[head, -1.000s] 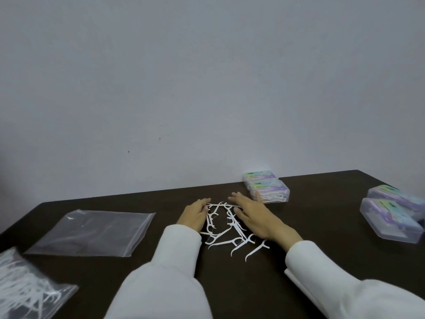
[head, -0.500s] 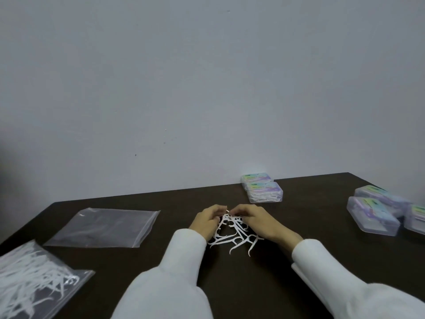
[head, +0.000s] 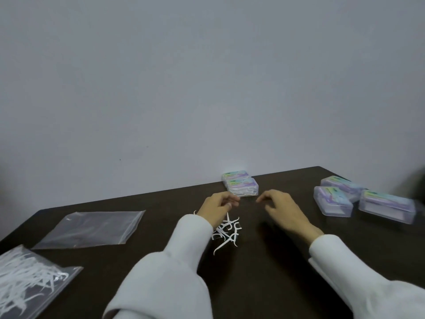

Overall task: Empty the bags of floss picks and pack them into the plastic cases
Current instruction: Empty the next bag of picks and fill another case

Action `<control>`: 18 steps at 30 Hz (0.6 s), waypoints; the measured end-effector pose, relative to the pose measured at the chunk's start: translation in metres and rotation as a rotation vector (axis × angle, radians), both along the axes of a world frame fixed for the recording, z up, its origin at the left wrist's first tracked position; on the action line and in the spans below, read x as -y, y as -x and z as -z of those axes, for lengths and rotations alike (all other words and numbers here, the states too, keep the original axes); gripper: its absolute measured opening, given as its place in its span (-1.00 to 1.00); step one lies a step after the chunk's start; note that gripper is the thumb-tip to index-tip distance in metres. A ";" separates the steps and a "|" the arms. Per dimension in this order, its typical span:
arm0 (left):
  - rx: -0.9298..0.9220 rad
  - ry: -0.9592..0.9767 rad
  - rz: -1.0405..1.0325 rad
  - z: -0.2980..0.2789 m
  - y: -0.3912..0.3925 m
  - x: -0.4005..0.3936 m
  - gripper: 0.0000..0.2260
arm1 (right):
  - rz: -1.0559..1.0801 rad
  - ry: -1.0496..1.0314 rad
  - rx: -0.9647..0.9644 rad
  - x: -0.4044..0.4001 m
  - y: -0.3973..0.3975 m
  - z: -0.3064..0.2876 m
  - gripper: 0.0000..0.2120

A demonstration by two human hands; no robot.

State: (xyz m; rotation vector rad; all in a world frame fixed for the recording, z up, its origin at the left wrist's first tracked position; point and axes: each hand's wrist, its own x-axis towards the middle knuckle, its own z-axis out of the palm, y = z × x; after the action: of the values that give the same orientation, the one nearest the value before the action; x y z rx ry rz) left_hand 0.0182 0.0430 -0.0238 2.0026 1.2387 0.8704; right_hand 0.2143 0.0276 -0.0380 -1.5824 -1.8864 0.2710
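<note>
Loose floss picks (head: pixel 227 233) point every way (no shared axis).

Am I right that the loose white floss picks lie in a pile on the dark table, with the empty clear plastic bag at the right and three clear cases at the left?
Not quite: the sides are swapped. The head view shows the empty clear plastic bag left of the loose white floss picks on the dark table, and the three clear cases at the right.

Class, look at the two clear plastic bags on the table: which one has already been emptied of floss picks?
The flat empty bag, farther back. The full bag at the near left edge shows white picks inside.
</note>
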 end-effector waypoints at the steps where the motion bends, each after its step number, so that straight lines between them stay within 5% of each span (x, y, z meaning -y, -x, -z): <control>1: -0.006 -0.007 0.018 0.000 -0.013 0.001 -0.72 | 0.064 -0.022 0.067 0.004 -0.010 0.000 -0.79; 7: -0.071 -0.031 0.166 0.005 -0.099 0.011 -0.69 | 0.440 -0.066 0.332 0.023 -0.071 0.012 -0.55; 18: 0.113 0.034 0.040 0.028 -0.148 0.002 -0.68 | 0.584 -0.110 0.125 0.021 -0.103 0.023 -0.50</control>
State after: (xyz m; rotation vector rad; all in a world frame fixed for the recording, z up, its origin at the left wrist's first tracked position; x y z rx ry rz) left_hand 0.1662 0.0414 -0.0521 1.9174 1.1392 0.9235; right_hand 0.3170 0.0067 -0.0609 -2.0195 -1.4108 -0.1868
